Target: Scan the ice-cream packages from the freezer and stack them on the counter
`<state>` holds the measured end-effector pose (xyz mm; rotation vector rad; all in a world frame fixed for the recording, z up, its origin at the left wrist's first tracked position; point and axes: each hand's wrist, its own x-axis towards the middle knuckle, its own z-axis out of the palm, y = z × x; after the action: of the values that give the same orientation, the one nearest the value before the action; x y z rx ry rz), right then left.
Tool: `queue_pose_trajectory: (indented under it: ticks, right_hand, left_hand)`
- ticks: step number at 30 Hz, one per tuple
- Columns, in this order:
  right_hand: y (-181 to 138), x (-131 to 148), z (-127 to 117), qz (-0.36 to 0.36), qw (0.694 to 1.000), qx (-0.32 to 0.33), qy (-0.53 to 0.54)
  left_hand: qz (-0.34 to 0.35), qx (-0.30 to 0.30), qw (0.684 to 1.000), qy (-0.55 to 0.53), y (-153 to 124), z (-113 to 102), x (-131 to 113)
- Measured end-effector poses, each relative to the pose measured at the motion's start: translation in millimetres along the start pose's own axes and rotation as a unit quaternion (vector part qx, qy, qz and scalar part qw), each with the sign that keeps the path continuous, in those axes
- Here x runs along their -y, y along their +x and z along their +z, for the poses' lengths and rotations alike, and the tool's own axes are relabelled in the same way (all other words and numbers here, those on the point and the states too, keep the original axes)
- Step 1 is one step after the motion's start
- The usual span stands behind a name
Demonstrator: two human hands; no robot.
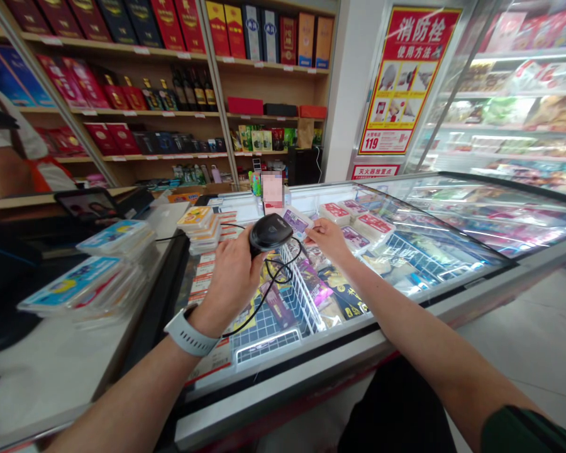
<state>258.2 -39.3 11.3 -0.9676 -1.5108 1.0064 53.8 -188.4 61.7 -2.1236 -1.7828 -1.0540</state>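
My left hand (233,277) is wrapped round a black corded barcode scanner (270,231), held above the glass lid of a chest freezer (405,296). Its black cable (268,280) loops down over the glass. My right hand (327,239) pinches a small white and purple packet (296,221) right in front of the scanner's head. A light grey watch (188,333) sits on my left wrist.
Stacks of flat packets (94,270) lie on the white counter at left, with another small stack (199,225) beyond. A tablet (87,204) and another person's orange-and-white clothing (9,157) are at far left. Shelves of boxed goods (170,94) stand behind; a refrigerated display case (514,100) is at right.
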Motion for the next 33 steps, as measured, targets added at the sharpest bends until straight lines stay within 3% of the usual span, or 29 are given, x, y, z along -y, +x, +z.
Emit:
queue_pose_trajectory:
  ticks: [8, 11, 14, 17, 21, 23, 28, 33]
  right_hand:
    - [-2.1, 15.2, -12.1, -0.045, 0.997, -0.034, -0.051]
    - [-10.5, 24.0, -26.4, -0.080, 0.987, -0.067, -0.122]
    - [-26.6, 29.1, -50.1, -0.166, 0.932, -0.121, -0.300]
    - [-46.3, 28.7, -78.9, -0.237, 0.872, -0.138, -0.406]
    - [-67.8, 23.6, -108.7, -0.263, 0.779, -0.174, -0.541]
    - [-73.9, 20.7, -115.3, -0.257, 0.748, -0.179, -0.585]
    - [-78.8, 16.2, -113.5, -0.244, 0.718, -0.153, -0.634]
    - [-81.4, 15.3, -109.3, -0.239, 0.716, -0.124, -0.644]
  left_hand:
    - [0.004, 0.019, 1.000, -0.016, 0.5, -0.4, -0.8]
    - [0.007, 0.014, 1.000, -0.018, 0.4, -1.1, -0.8]
    - [0.003, 0.015, 1.000, -0.019, 0.6, -2.3, -1.3]
    - [-0.006, 0.018, 1.000, -0.022, 1.1, -4.4, -3.2]
    - [0.000, 0.015, 1.000, -0.025, 1.1, -5.5, -4.6]
    - [0.003, 0.016, 1.000, -0.023, 0.6, -4.4, -3.9]
    - [0.003, 0.015, 1.000, -0.014, -0.6, -0.8, -0.6]
    - [-0.004, 0.008, 1.000, -0.013, -0.5, -0.3, 0.2]
